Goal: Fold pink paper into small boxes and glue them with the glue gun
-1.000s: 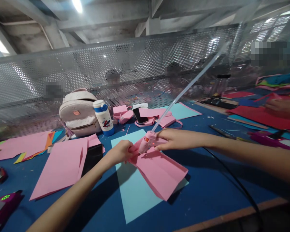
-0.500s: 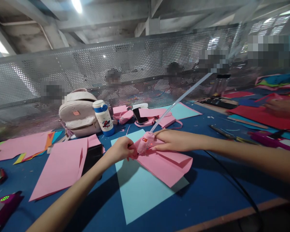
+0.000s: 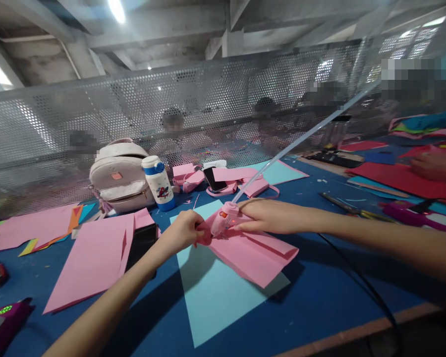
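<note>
My left hand (image 3: pixel 186 229) pinches the left edge of a folded pink paper piece (image 3: pixel 258 265). My right hand (image 3: pixel 262 215) is closed round a pink glue gun (image 3: pixel 225 218), its tip down at the paper close to my left fingers. From the gun's back end a long clear glue stick (image 3: pixel 301 139) juts up to the right. Under the pink piece a light blue sheet (image 3: pixel 215 307) lies on the blue table. The glue gun's handle and part of the paper are hidden behind my right hand.
A white backpack (image 3: pixel 121 173) and a water bottle (image 3: pixel 159 183) stand at the back left. Pink sheets (image 3: pixel 92 258) lie to the left. A black cord (image 3: pixel 357 272) runs off the front edge. Pliers (image 3: pixel 353 208) and another person's hand (image 3: pixel 436 163) are at right.
The loose right end of the pink paper has shifted slightly and its fold looks flatter. My hands and the glue gun stay nearly in place. The other person's hand at right has moved a little.
</note>
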### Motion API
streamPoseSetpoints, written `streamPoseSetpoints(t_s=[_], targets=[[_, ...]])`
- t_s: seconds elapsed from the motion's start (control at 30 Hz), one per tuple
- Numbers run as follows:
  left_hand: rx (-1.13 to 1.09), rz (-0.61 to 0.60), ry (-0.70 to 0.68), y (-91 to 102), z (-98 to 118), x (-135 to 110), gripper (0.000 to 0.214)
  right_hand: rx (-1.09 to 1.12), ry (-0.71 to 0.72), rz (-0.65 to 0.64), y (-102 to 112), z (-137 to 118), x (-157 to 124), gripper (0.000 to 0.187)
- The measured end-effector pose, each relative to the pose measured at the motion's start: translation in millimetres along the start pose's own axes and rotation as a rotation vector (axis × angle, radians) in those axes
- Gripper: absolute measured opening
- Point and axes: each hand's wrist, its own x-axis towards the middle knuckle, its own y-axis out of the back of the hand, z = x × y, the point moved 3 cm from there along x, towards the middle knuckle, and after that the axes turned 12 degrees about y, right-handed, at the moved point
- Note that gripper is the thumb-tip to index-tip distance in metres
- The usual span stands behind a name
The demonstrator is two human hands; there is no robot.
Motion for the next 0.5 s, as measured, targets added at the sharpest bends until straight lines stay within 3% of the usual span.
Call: streamPoseSetpoints(t_s=[0.5], targets=[[0.063,0.051,-0.019,1.1,2.7,-3.7,0.03,-0.077,-0.023,0.003,6.4,-1.4,-7.9,0.032]])
